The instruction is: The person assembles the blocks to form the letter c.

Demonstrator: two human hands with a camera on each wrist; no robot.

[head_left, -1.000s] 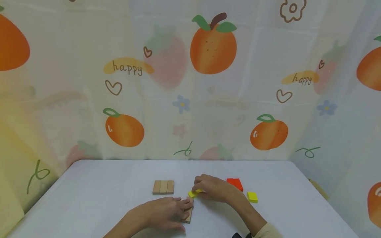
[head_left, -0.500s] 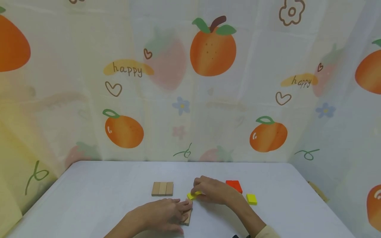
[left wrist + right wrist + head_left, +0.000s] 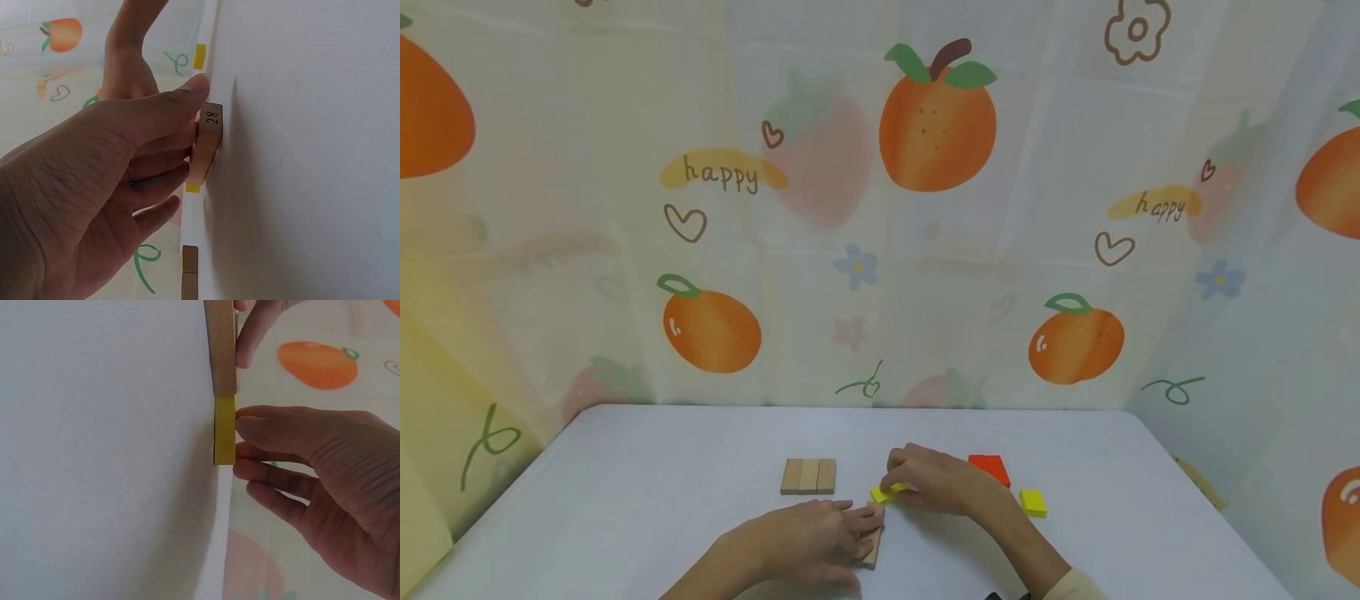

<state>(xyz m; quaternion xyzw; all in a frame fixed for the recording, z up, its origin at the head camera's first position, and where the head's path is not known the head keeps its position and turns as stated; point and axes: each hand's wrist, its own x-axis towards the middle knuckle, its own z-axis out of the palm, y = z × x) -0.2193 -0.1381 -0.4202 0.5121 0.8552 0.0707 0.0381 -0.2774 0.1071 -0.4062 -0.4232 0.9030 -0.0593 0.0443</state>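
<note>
My left hand (image 3: 808, 537) rests its fingers on a wooden block (image 3: 872, 553) lying flat on the table. The number 28 is printed on the block's end (image 3: 212, 117) in the left wrist view, where the thumb lies beyond the block. With bent fingers, my right hand (image 3: 936, 479) touches the top of a yellow block (image 3: 882, 495) at the wooden block's far end. In the right wrist view this yellow block (image 3: 225, 431) meets the wooden block (image 3: 223, 356) end to end. Fingers cover part of both blocks in the head view.
Three plain wooden blocks (image 3: 808, 477) lie side by side behind the left hand. Red blocks (image 3: 989, 468) are behind the right forearm, with another yellow block (image 3: 1033, 503) right of it. A fruit-print cloth (image 3: 820, 333) hangs behind the white table (image 3: 685, 442).
The view tilted slightly upward between the first and second frames. Both hands stay on the same blocks with almost no visible movement.
</note>
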